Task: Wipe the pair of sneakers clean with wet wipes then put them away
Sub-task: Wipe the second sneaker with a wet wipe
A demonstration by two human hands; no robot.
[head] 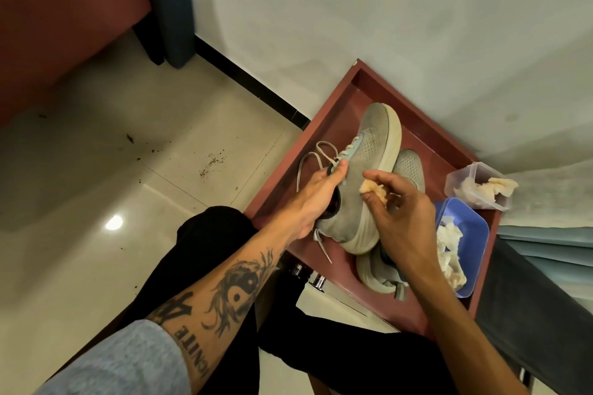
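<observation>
A grey sneaker (369, 163) with a pale sole is held tilted on its side over the red-brown tray table (324, 138). My left hand (316, 192) grips it at the collar, fingers inside the opening. My right hand (394, 212) pinches a crumpled, soiled wet wipe (470, 191) against the sneaker's side near the heel. The second grey sneaker (378, 269) lies on the tray beneath, mostly hidden by the first and by my right hand.
A clear plastic tub (471, 175) with wipes stands at the tray's right edge. A blue lid or dish (475, 228) holds several used wipes. Dirt crumbs lie scattered on the tiled floor (128, 202). My black-trousered legs are below; a wall stands behind.
</observation>
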